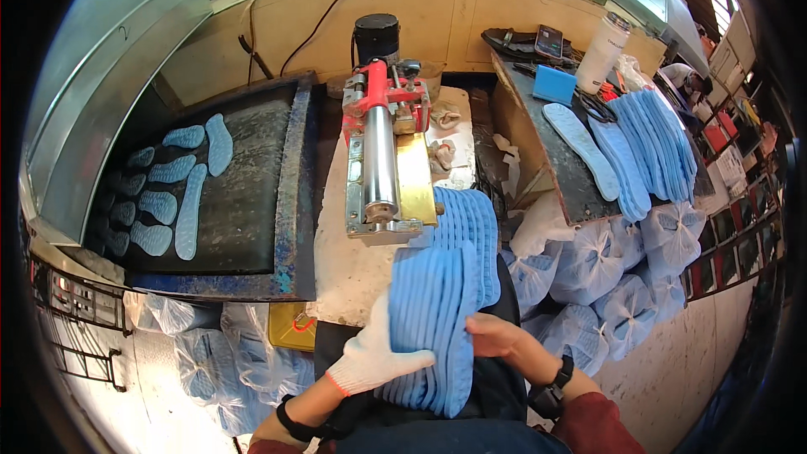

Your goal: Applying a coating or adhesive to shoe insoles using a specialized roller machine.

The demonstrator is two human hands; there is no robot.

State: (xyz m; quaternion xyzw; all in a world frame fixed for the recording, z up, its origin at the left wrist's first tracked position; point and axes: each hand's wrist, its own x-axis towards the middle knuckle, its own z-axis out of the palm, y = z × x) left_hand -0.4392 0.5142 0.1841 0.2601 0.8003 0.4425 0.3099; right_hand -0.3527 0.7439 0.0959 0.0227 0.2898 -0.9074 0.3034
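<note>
A fanned stack of light blue shoe soles (pixel 427 319) stands tilted in front of my body, between my two hands. My left hand (pixel 377 355), in a white knit glove, grips its left side, with the thumb across the front. On the right edge, my bare right hand (pixel 496 336) holds the same stack, its fingers partly hidden behind the soles. Just beyond lies a second row of blue soles (pixel 479 223), beside a roller machine (pixel 381 155) with a shiny steel roller, red frame and brass-coloured plate.
Blue sole pieces lie spread on a dark belt (pixel 252 202) at left. The right-hand table (pixel 551 181) bears more soles (pixel 660 143), scissors (pixel 595 106), a blue box (pixel 553 84), a white bottle (pixel 603 55) and a phone (pixel 549 40). Clear bags (pixel 588 256) of soles crowd below. A person (pixel 685 84) is at far right.
</note>
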